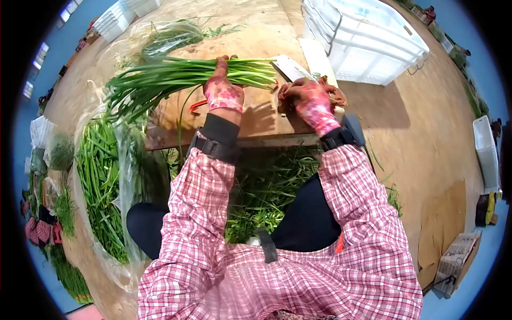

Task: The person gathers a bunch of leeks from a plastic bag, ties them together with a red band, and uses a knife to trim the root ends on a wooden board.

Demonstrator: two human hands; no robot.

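Note:
A bunch of garlic chives point(165, 74) lies across a wooden board, its pale stem ends pointing right. My left hand point(224, 88), in a pink patterned fingerless glove, is wrapped around the stems. Right of the stem ends, my right hand point(309, 101) has curled fingers at a brown, crumpled, cloth-like thing point(337, 96). The fingertips are partly hidden, but they appear closed on it. A white flat piece point(290, 68) lies just beyond that hand. Near my left wrist, a small red strip point(198, 105) rests on the board point(256, 37).
A clear plastic bag point(122, 160) full of greens stands at left, and another bunch point(173, 40) lies in plastic at the back. A white crate point(368, 42) sits at the upper right. Loose leaves point(266, 186) cover the ground below the board, between my legs.

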